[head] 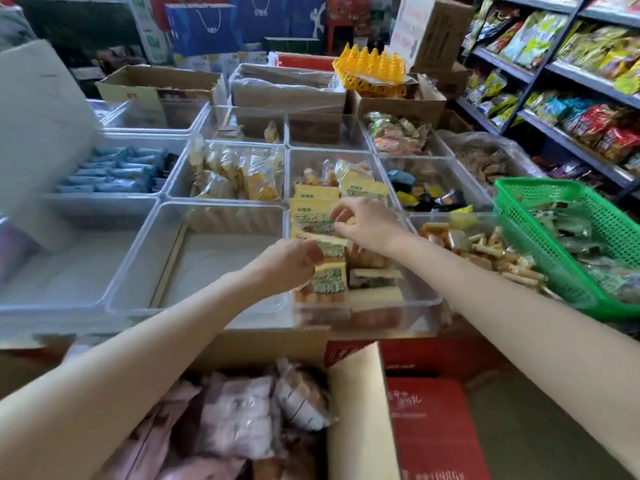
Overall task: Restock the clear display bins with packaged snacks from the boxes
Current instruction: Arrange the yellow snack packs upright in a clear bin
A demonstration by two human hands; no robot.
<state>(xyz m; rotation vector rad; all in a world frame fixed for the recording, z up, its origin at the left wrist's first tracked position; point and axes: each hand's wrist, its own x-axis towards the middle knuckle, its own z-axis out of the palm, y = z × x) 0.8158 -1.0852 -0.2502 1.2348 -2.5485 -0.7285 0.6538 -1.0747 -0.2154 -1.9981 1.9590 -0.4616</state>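
Note:
Both my hands reach into a clear display bin (420, 299) in the front row, right of centre. It holds yellow-and-green snack packets (329, 282) stacked in rows. My left hand (294, 263) pinches the top edge of one packet (334, 245). My right hand (369, 225) pinches another yellow-and-green packet (313, 216) further back, fingers curled. An open cardboard box (353, 403) below my arms holds pinkish bagged snacks (239, 414).
An empty clear bin (138, 271) sits left of the one I work in. Other bins hold blue bars (117, 171), yellow packets (239, 174) and dark candies (429, 195). A green basket (519, 199) stands at right, a red carton (436, 431) below, stocked shelves (571, 77) far right.

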